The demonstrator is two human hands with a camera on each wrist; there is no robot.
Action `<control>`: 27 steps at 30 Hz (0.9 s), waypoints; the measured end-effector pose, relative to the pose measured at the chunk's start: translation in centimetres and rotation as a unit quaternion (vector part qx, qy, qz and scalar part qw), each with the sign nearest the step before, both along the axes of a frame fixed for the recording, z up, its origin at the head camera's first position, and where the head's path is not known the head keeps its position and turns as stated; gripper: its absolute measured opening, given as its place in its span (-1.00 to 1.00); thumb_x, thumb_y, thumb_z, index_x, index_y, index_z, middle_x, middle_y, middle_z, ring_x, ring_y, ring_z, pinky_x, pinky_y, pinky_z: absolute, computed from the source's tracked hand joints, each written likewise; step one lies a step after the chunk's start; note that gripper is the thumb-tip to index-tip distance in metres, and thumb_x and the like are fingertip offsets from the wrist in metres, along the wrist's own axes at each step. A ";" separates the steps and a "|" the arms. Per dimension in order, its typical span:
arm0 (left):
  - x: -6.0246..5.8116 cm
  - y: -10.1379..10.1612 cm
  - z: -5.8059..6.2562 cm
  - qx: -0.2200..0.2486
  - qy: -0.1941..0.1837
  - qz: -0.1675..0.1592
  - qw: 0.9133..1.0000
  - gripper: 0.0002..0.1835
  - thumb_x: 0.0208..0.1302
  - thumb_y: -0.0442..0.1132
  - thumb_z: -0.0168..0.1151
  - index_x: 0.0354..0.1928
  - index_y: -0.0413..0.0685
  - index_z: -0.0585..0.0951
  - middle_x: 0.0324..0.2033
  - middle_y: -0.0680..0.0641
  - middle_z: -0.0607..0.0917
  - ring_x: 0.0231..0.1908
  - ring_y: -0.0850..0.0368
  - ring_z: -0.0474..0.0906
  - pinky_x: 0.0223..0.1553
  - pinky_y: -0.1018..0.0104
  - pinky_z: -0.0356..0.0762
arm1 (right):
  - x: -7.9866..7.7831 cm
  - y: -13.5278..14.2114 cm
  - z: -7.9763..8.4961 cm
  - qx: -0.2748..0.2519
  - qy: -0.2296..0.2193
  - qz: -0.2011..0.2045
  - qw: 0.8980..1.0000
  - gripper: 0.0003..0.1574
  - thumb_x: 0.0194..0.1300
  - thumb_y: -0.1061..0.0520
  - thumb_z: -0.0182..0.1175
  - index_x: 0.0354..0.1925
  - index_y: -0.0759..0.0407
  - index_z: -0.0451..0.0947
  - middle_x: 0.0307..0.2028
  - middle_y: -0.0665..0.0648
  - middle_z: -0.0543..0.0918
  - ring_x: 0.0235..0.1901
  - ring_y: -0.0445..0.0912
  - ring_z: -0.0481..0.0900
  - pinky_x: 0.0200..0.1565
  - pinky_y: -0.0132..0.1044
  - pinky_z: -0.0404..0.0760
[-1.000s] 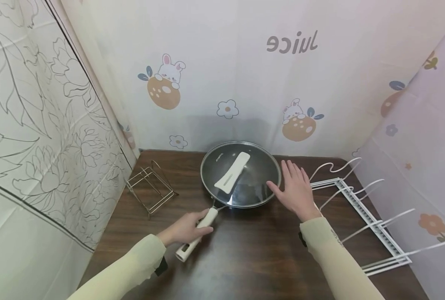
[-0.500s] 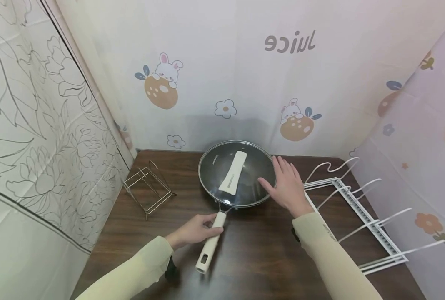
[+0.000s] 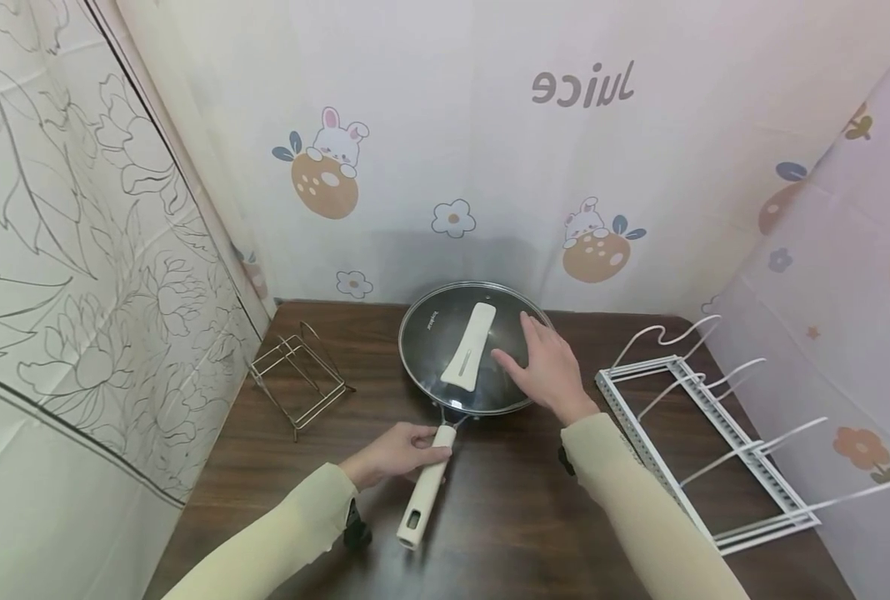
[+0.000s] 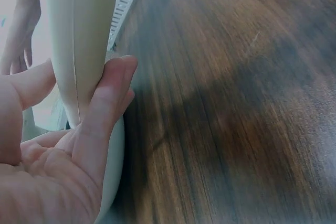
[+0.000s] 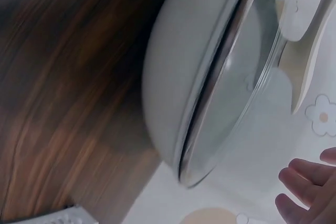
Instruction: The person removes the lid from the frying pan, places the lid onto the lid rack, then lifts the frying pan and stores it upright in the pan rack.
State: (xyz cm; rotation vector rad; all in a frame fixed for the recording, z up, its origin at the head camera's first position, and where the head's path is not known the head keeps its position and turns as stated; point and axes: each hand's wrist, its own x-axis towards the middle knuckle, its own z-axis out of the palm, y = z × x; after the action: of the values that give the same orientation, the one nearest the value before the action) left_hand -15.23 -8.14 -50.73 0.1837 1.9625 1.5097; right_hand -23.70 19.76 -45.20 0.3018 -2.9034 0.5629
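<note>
Left grip [image 3: 400, 454] around the pan handle [image 3: 424, 502], right grip [image 3: 547, 367] (loosely spread) above the glass lid [image 3: 432, 350].

Arms, one pair, pale-sleeved to the wrist, both extended forward, left arm [image 3: 280, 521] slanting inward, left hand [image 3: 395, 454] bare, thumb and fingers set in a grip, right arm [image 3: 636, 492] slanting inward, right hand [image 3: 550, 367] bare, raised, fingers outstretched, thumb spread apart.

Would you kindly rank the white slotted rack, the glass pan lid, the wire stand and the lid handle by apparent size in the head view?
Largest to smallest, by overall outline:
1. white slotted rack
2. glass pan lid
3. wire stand
4. lid handle
</note>
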 end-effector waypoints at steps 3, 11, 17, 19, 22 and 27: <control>0.0 0.3 -0.2 -0.006 0.002 0.004 1.000 -0.29 0.38 -0.11 0.38 0.43 -0.36 0.40 -0.12 -0.29 0.82 -0.29 0.01 0.80 -0.27 0.08 0.83 | -0.5 -0.9 0.1 -0.012 -0.012 -0.001 1.000 0.22 0.39 -0.54 0.04 0.62 0.21 0.01 0.54 0.35 0.28 0.52 0.28 0.27 0.54 0.25 0.25; 0.3 2.4 -1.0 0.034 -0.018 0.012 0.999 -0.34 0.33 -0.18 0.43 0.34 -0.43 0.45 -0.07 -0.30 0.81 -0.30 0.05 0.78 -0.33 0.11 0.83 | -1.3 -2.8 0.3 -0.023 -0.054 -0.030 0.998 0.32 0.35 -0.60 0.02 0.63 0.25 -0.05 0.51 0.37 0.32 0.48 0.30 0.30 0.47 0.27 0.35; 0.6 3.7 -1.2 0.049 -0.035 0.019 0.998 -0.34 0.31 -0.22 0.44 0.32 -0.45 0.46 -0.14 -0.27 0.81 -0.33 0.02 0.79 -0.35 0.12 0.83 | -1.4 -4.0 -0.1 -0.029 -0.073 -0.034 0.996 0.32 0.36 -0.55 0.08 0.62 0.30 -0.07 0.49 0.42 0.32 0.47 0.32 0.30 0.46 0.25 0.37; 0.7 4.0 -1.2 0.054 -0.037 0.019 0.998 -0.38 0.30 -0.22 0.45 0.29 -0.44 0.49 -0.17 -0.25 0.82 -0.33 0.03 0.79 -0.35 0.12 0.82 | -1.5 -4.5 -0.3 -0.026 -0.072 -0.031 0.997 0.31 0.36 -0.53 0.10 0.62 0.31 -0.05 0.47 0.43 0.35 0.45 0.32 0.34 0.43 0.25 0.40; 0.7 4.4 -1.2 0.060 -0.036 0.018 0.997 -0.42 0.30 -0.22 0.45 0.25 -0.41 0.52 -0.21 -0.23 0.83 -0.35 0.05 0.78 -0.36 0.13 0.82 | -1.8 -5.3 -0.5 -0.031 -0.063 -0.036 0.997 0.30 0.33 -0.51 0.15 0.60 0.31 0.00 0.38 0.42 0.45 0.35 0.30 0.43 0.35 0.22 0.49; 0.7 4.8 -1.4 0.076 -0.032 0.026 0.996 -0.45 0.29 -0.25 0.45 0.22 -0.43 0.54 -0.21 -0.25 0.83 -0.35 0.09 0.77 -0.38 0.15 0.82 | -2.6 -6.6 -0.7 -0.057 -0.065 -0.057 0.995 0.28 0.33 -0.47 0.19 0.59 0.33 0.03 0.33 0.45 0.44 0.22 0.28 0.51 0.18 0.18 0.61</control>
State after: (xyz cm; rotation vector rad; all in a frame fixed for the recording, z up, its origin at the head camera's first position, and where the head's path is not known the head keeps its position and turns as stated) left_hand -14.56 -3.34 -52.10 0.1480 1.8143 1.6797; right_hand -26.31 13.13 -45.94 0.0856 -2.9726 0.7524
